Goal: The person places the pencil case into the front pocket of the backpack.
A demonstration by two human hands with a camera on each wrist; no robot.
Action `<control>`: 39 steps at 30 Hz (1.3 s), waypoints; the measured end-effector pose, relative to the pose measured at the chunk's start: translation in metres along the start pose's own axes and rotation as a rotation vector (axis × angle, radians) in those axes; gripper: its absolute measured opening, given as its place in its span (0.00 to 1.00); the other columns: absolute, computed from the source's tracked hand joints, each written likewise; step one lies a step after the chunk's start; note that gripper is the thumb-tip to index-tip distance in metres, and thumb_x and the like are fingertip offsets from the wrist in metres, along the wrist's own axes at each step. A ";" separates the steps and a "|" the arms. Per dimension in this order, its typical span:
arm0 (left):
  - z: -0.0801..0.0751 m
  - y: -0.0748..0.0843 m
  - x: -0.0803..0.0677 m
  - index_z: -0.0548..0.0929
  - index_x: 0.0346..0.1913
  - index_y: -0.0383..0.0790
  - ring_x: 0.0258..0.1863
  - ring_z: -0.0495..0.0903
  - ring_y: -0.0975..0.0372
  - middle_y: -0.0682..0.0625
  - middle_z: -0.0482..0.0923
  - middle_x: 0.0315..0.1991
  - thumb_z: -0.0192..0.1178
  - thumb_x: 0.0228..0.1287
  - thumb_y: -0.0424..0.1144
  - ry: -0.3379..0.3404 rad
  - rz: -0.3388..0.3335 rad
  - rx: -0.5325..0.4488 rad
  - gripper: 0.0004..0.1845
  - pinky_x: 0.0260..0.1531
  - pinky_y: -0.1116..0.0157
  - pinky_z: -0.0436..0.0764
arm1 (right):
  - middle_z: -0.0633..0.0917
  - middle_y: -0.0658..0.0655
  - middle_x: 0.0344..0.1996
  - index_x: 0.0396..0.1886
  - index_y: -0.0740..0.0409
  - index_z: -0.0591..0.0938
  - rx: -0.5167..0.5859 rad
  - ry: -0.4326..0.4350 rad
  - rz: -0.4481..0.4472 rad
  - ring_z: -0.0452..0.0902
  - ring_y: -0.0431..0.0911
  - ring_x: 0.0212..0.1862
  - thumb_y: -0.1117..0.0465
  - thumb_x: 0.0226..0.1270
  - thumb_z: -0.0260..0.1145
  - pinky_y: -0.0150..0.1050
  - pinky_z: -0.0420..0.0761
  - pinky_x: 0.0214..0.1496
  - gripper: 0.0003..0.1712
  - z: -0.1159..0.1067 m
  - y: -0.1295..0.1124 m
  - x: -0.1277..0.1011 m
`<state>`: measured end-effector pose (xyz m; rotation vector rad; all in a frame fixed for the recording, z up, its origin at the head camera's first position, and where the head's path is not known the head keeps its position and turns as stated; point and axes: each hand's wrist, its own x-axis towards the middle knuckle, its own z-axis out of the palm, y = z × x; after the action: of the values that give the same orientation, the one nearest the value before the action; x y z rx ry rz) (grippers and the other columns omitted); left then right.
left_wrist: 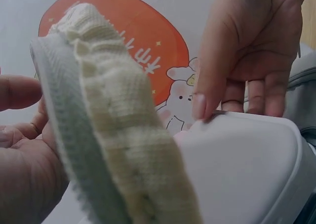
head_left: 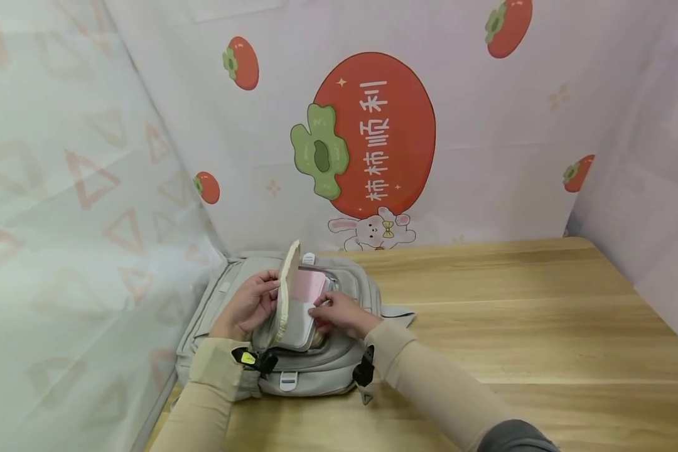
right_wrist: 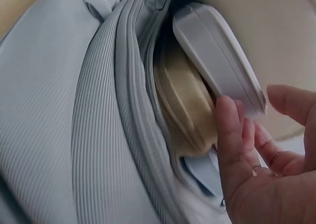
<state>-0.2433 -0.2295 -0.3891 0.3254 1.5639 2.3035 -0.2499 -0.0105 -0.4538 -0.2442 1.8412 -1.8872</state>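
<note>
A grey backpack (head_left: 311, 384) lies on the table with its front pocket unzipped. The pocket flap (left_wrist: 133, 120), with its zipper edge and cream lining, stands raised. My left hand (head_left: 251, 304) holds the flap from its outer side, fingertips at its edge. Inside the pocket is a flat, rounded case (right_wrist: 217, 51), white with a pink part (head_left: 309, 285) in the head view. My right hand (head_left: 341, 312) grips the case's right edge between thumb and fingers. A tan zipped pouch (right_wrist: 185, 95) sits beside the case in the pocket, partly hidden by it.
The wooden table (head_left: 514, 326) stretches to the right of the backpack. A printed curtain (head_left: 463, 188) with persimmons and a rabbit hangs behind, and another curtain (head_left: 90, 251) closes in the left side. White strap buckles (head_left: 288, 381) stick out from the backpack.
</note>
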 end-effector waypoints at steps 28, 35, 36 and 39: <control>0.031 -0.011 0.006 0.72 0.47 0.30 0.35 0.78 0.64 0.49 0.74 0.38 0.46 0.80 0.29 0.149 -0.124 0.462 0.05 0.34 0.69 0.80 | 0.80 0.70 0.54 0.64 0.73 0.71 -0.283 0.088 0.111 0.82 0.61 0.54 0.62 0.78 0.61 0.52 0.84 0.51 0.23 -0.156 0.025 -0.081; 0.052 -0.021 0.010 0.72 0.54 0.22 0.40 0.78 0.61 0.42 0.76 0.44 0.49 0.79 0.30 0.128 -0.166 0.656 0.11 0.37 0.67 0.83 | 0.79 0.71 0.54 0.65 0.74 0.70 -0.349 0.101 0.108 0.80 0.62 0.56 0.62 0.79 0.61 0.52 0.84 0.52 0.24 -0.183 0.026 -0.106; 0.055 -0.023 0.010 0.72 0.54 0.22 0.40 0.78 0.60 0.41 0.77 0.44 0.49 0.79 0.30 0.118 -0.166 0.686 0.12 0.38 0.66 0.83 | 0.79 0.71 0.54 0.65 0.74 0.70 -0.360 0.099 0.105 0.80 0.62 0.56 0.62 0.79 0.61 0.52 0.84 0.52 0.24 -0.186 0.026 -0.110; 0.063 -0.028 0.009 0.73 0.54 0.21 0.40 0.80 0.58 0.38 0.78 0.45 0.52 0.78 0.31 0.080 -0.167 0.770 0.13 0.39 0.63 0.83 | 0.79 0.72 0.54 0.65 0.75 0.70 -0.378 0.096 0.101 0.80 0.62 0.55 0.62 0.79 0.61 0.54 0.83 0.52 0.24 -0.195 0.026 -0.121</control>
<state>-0.2246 -0.1627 -0.3918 0.2652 2.3670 1.5220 -0.2284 0.2188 -0.4687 -0.1837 2.2245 -1.4966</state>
